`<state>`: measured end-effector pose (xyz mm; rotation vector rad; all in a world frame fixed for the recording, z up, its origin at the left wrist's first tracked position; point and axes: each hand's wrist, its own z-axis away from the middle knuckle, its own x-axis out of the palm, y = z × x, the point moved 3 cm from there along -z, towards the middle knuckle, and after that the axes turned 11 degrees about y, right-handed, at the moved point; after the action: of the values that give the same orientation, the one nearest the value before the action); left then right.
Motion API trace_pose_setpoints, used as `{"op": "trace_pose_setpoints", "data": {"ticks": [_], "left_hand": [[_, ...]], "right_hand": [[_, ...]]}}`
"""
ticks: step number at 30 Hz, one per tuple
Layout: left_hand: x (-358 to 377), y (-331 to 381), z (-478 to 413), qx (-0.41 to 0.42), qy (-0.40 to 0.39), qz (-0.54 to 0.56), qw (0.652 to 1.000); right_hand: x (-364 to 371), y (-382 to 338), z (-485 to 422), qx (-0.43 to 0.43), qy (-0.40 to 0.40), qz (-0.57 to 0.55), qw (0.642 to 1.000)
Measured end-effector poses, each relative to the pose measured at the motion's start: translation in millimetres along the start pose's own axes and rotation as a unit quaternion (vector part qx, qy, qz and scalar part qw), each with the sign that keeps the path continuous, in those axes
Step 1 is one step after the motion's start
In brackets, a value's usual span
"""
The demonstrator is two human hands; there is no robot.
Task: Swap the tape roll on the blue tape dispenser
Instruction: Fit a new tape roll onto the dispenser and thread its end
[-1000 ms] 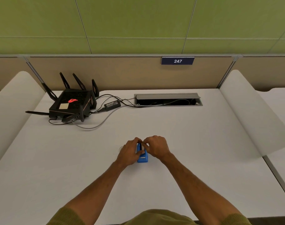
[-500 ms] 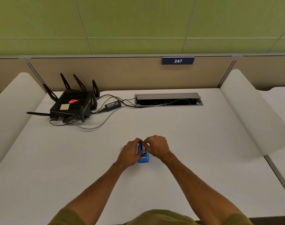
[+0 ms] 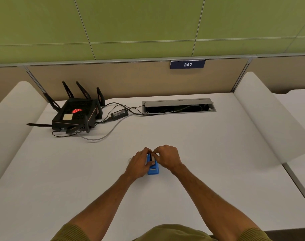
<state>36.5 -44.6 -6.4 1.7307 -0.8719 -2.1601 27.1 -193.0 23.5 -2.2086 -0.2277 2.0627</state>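
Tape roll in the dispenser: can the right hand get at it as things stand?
Probably yes. The right hand already sits over the blue dispenser, its fingers at the slot; the left hand grips the side, not blocking.

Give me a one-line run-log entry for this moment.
stage: working roll | left hand: gripping blue tape dispenser | right hand: fingers at roll slot | dispenser: on desk

**Materials and finish on the desk**

Tape dispenser [image 3: 153,170]: blue plastic, smooth, slight sheen. Desk [image 3: 200,162]: white laminate, matt, smooth. Router [image 3: 75,115] at 10 o'clock from the dispenser: black plastic, mostly matt, w/ a paper-like note on top. Cable tray [image 3: 178,106] at 12 o'clock: grey brushed metal. Partition [image 3: 113,80]: beige cloth, fine rough weave. Sleeves [image 3: 70,233]: olive knit cloth.
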Motion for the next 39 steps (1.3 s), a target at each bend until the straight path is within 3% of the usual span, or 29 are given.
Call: {"op": "trace_pose_setpoints", "data": {"ticks": [39], "left_hand": [[-2.5,-0.8,0.0,0.003,0.017,-0.003,1.0]], "right_hand": [[-1.7,3.4,-3.3,0.007,-0.02,-0.011,1.0]]}}
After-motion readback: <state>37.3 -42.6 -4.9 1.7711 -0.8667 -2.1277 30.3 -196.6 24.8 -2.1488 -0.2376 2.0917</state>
